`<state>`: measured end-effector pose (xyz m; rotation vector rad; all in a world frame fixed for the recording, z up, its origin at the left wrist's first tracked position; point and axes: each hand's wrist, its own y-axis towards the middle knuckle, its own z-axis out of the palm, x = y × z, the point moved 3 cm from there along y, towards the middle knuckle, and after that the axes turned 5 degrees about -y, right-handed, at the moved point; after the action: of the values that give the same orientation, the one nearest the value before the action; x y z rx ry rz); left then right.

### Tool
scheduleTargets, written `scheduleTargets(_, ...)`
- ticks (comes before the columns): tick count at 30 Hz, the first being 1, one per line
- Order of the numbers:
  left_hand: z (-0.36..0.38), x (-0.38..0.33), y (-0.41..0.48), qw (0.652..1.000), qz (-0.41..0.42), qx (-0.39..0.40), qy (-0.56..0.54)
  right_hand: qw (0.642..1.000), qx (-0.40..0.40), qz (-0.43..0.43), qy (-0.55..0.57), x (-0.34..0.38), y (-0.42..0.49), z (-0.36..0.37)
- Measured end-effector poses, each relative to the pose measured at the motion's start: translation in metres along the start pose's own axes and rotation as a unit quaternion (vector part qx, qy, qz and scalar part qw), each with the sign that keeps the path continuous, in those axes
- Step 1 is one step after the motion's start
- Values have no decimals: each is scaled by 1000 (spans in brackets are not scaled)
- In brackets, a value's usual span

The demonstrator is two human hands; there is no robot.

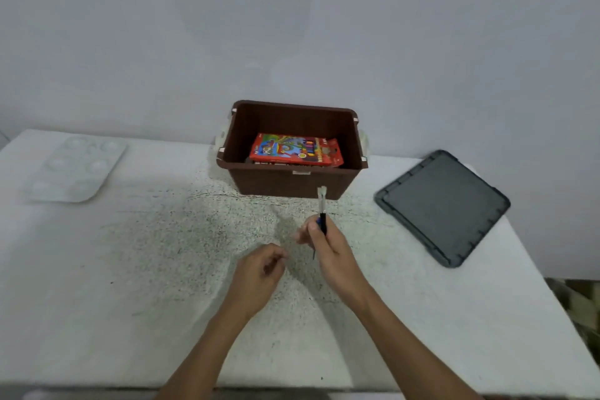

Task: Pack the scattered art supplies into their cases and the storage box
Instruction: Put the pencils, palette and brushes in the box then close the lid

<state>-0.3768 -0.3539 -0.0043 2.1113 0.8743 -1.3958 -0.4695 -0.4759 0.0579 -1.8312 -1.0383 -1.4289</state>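
The right hand (328, 247) pinches what look like two thin paintbrushes (322, 204), bristles up, just in front of the brown storage box (279, 183), where a red case (293, 149) lies inside. The left hand (259, 269) hovers beside it, fingers loosely curled, holding nothing. The dark lid (443, 204) lies well off to the right.

Brown storage box (292, 180), red case (293, 150), speckled white table (146, 269).
The box was dark brown with pale handles, and the case carried a multicoloured print. The lid (442, 206) was dark grey and the paint palette (75, 169) white. Dark specks peppered the table's middle. The paintbrush (322, 209) showed a black-and-blue handle, silvery ferrule and pale bristles.
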Motion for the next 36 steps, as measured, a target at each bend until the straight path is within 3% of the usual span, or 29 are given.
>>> scheduleTargets(9, 7, 1, -15, 1000, -6, -3, -10, 1000, -3, 8, -18, -30, -20, -13)
scheduleTargets(12, -8, -5, -6, 999, 6, -37, 2, 999, -25, 16, -16, -16, -10, -20)
scheduleTargets(19, -68, -50, 52, 971, 152, -164, 85, 984, -172, 35, -27, 27, 42, -58)
scheduleTargets(22, -94, -71, 78, 951, 179, -234, 92, 972, -226, 26, -60, 37, 68, -74)
scheduleTargets(25, -112, -81, 104, 944, 136, -281, 105, 955, -271, 23, -120, 40, 87, -89)
scheduleTargets(28, -118, -85, 131, 949, 80, -248, 179, 928, -297, 24, -225, 42, 105, -104)
scheduleTargets(32, -113, -80, 153, 942, -12, -177, 283, 903, -248, 98, -338, 26, 123, -115)
scheduleTargets(36, -108, -67, 156, 947, -30, -155, 278, 898, -217, 124, -363, 15, 123, -113)
